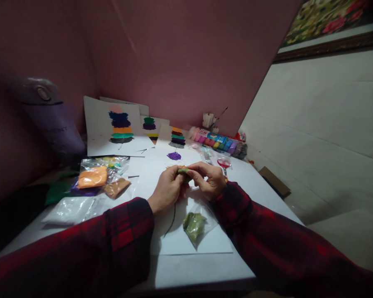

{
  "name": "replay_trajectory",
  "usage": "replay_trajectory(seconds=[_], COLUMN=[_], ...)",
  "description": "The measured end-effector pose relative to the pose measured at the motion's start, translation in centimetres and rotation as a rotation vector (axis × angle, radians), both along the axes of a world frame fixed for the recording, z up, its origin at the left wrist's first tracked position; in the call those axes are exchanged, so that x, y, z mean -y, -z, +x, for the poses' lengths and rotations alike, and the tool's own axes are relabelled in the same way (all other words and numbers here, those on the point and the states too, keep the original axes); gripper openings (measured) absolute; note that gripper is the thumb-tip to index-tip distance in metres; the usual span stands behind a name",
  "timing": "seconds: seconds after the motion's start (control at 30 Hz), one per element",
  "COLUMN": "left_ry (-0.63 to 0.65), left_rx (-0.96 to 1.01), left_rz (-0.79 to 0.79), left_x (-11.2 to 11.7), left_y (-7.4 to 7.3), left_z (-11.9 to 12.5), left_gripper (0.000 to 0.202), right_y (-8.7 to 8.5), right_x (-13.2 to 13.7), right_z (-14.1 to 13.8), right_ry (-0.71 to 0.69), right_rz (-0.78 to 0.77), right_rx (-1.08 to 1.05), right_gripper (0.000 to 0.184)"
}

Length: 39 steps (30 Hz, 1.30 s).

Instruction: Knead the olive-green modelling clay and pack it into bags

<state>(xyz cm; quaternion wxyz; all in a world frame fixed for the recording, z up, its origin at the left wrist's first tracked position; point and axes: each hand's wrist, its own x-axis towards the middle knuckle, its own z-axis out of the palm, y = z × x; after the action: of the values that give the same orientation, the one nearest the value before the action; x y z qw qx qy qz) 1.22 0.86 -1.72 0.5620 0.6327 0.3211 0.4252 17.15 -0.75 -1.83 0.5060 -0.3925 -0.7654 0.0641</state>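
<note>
Between my two hands is a small piece of olive-green modelling clay (184, 171), pinched over the white sheet of paper (202, 244). My left hand (166, 186) grips it from the left, fingers curled. From the other side, my right hand (209, 180) presses it with thumb and forefinger; part of the clay is hidden by the fingers. Just below the hands lies a clear plastic bag (195, 227) with more olive-green clay inside. A thin dark line (170, 221) runs down the paper near my left wrist. A purple textured patch (174, 156) shows beyond my fingers.
At left are bagged orange clay (92, 177), brown clay (116, 187) and a white packet (70, 210), with a purple bottle (54, 120) behind. Sheets with coloured bands (95, 124) lean at the wall. A multicoloured clay pack (219, 140) and red-handled scissors (224, 162) lie at right.
</note>
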Motion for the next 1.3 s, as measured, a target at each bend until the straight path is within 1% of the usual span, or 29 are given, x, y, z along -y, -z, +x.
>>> replay_trajectory(seconds=[0.1,0.23,0.3,0.4,0.53,0.63,0.7,0.77,0.83,0.9,1.0,1.07,1.2,1.3], left_ry=[0.034,0.080,0.067,0.046,0.035,0.056,0.084,0.118,0.156,0.160,0.129,0.124,0.131,0.080], left_rx=[0.029,0.110,0.128,0.122,0.107,0.120,0.156,0.211,0.259,0.279,0.229,0.201,0.225,0.251], left_rz=[0.002,-0.034,-0.067,-0.111,-0.122,-0.129,-0.143,-0.163,-0.193,-0.203,-0.175,-0.157,-0.158,-0.153], left_x=[-0.1,-0.1,0.0,0.1,0.1,0.0,-0.1,-0.1,-0.1,-0.1,-0.2,-0.2,-0.3,-0.4], left_y=[0.1,0.3,0.2,-0.2,-0.6,-0.5,-0.5,-0.4,-0.4,-0.4,-0.3,-0.1,0.3,0.5], left_z=[-0.1,-0.1,-0.2,-0.3,-0.3,-0.2,-0.1,-0.2,-0.3,-0.3,-0.3,-0.3,-0.3,-0.3], left_gripper=[0.015,0.015,0.016,0.014,0.008,0.006,0.005,0.008,0.011,0.012,0.028,0.035,0.043,0.043], right_y=[0.1,0.5,0.6,0.7,0.8,0.9,0.9,1.0,1.0,0.9,0.8,0.6,0.3,0.2], right_x=[-0.1,-0.2,-0.3,-0.5,-0.7,-0.8,-0.9,-0.9,-0.9,-0.8,-0.7,-0.6,-0.6,-0.6], right_z=[0.1,0.3,0.3,0.2,0.0,-0.1,0.0,0.1,0.1,0.1,0.1,0.1,0.3,0.3], right_ry=[0.004,-0.044,-0.084,-0.163,-0.266,-0.262,-0.208,-0.159,-0.136,-0.109,-0.045,-0.029,-0.045,-0.030], right_rz=[-0.031,-0.151,-0.200,-0.247,-0.365,-0.413,-0.391,-0.352,-0.329,-0.304,-0.246,-0.197,-0.105,-0.079], right_rx=[-0.040,-0.153,-0.219,-0.301,-0.391,-0.372,-0.335,-0.320,-0.311,-0.280,-0.164,-0.092,-0.035,0.008], right_gripper=[0.027,0.041,0.041,0.036,0.035,0.038,0.037,0.034,0.030,0.027,0.024,0.026,0.040,0.045])
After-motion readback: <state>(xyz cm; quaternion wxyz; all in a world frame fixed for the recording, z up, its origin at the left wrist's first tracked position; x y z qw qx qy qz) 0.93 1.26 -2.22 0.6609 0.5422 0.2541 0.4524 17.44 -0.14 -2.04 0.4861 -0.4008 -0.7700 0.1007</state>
